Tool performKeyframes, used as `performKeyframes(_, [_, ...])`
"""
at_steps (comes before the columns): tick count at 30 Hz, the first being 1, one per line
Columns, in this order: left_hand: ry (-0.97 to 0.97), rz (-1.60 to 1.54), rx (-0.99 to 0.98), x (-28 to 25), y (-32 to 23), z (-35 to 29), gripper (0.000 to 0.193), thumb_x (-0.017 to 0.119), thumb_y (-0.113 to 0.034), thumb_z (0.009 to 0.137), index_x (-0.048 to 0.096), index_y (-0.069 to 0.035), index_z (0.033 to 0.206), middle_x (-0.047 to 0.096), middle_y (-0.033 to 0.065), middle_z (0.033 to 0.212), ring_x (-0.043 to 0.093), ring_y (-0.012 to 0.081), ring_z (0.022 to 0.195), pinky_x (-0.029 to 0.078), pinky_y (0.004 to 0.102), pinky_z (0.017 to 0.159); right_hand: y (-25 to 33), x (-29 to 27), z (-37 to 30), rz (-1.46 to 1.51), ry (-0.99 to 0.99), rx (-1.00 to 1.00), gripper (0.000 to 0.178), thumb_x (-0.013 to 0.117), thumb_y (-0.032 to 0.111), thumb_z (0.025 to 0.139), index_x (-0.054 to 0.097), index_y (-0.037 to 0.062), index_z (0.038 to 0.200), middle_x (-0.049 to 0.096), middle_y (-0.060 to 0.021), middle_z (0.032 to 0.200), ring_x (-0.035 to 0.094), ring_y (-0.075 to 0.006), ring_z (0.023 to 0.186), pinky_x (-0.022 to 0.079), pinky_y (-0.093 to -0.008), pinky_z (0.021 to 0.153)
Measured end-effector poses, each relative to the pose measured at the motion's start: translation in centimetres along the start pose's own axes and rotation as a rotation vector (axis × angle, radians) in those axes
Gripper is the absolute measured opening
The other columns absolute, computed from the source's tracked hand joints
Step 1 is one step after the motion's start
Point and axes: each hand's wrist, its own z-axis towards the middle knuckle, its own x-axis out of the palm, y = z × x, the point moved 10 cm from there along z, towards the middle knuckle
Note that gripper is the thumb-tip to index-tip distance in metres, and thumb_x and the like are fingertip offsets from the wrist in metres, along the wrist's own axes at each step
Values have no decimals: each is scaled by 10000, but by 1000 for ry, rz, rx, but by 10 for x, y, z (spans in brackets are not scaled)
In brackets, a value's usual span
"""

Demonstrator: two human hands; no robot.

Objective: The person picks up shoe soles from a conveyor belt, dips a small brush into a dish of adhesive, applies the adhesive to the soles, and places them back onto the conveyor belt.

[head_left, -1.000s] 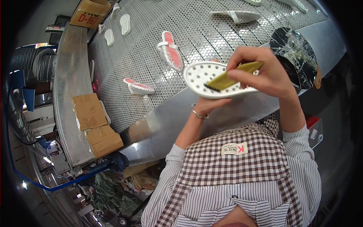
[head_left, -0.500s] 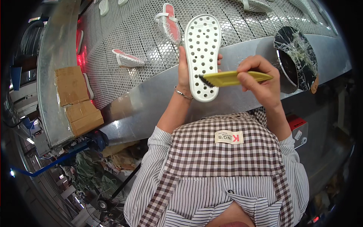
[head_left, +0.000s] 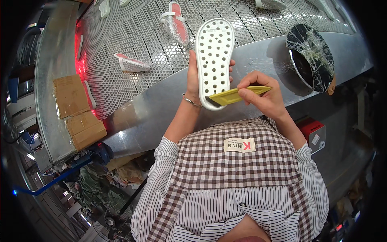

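A white shoe sole dotted with round holes stands lengthwise in front of me, its holed face toward me. My left hand is closed around it from behind, with fingertips showing at its right edge. Between the thumb and fingers of my right hand is a yellow-handled brush with short dark bristles. Those bristles lie against the heel end of the sole, over its lowest holes.
White shoe uppers with pink insides, one of them a nearby upper, lie on a perforated metal conveyor. A black round container wrapped in clear film stands on the metal ledge at right. Cardboard pieces lie left.
My right hand has moved down and left with the brush, from the lower holes to the heel end. The left hand keeps hold of the sole; the whole view has shifted slightly.
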Motion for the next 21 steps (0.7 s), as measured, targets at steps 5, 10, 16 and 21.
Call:
performKeyframes(5, [-117, 168, 2, -5, 5, 0, 798, 187, -664, 931, 401, -24, 1358, 621, 227, 1099, 676, 252, 899, 603, 346, 681, 17, -34, 25, -151, -149, -76, 109, 672, 79, 860, 637, -10, 914, 646, -37, 810, 598, -73, 659, 466, -201, 560])
performKeyframes(10, [-57, 187, -87, 10, 22, -8, 766, 177, -634, 948, 390, -35, 1376, 644, 217, 1060, 693, 220, 820, 598, 297, 648, 70, -73, 38, -494, -398, -430, 81, 676, 40, 834, 647, 29, 909, 659, -37, 812, 633, -108, 665, 485, -233, 558])
performKeyframes(16, [-131, 163, -16, 8, 10, -2, 761, 192, -642, 945, 425, -36, 1342, 642, 211, 1051, 683, 226, 851, 599, 318, 661, 91, 9, 3, -972, -120, -811, 148, 723, 78, 720, 653, 70, 850, 635, -55, 786, 638, -202, 660, 511, -316, 548])
performKeyframes(21, [-143, 144, 65, -6, -9, 2, 805, 216, -685, 919, 436, -25, 1323, 640, 200, 1037, 676, 212, 811, 596, 324, 637, 92, 33, -20, -776, 119, -717, 155, 735, 84, 712, 653, 77, 843, 633, -53, 808, 638, -214, 667, 510, -320, 555])
